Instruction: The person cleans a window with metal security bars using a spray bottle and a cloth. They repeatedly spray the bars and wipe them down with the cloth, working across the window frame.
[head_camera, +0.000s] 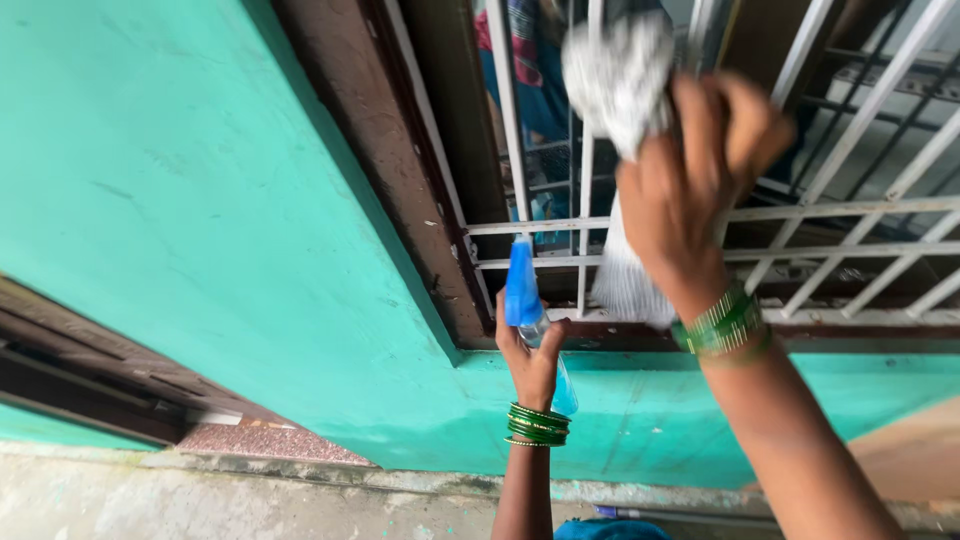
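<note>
The right hand (700, 170) is raised high, arm stretched up from the lower right, fingers curled tight around a bunched white cloth (620, 75) pressed against the white window grille (800, 212) — the cloth is blurred, its top cut off by the frame edge. Lower down, the left hand (530, 360) reaches up on a straight forearm, closed around a blue spray bottle (523, 290) held upright just below the grille's bottom bars. Green bangles (538, 425) ring both wrists. Past the bars the interior is dim and hard to make out.
</note>
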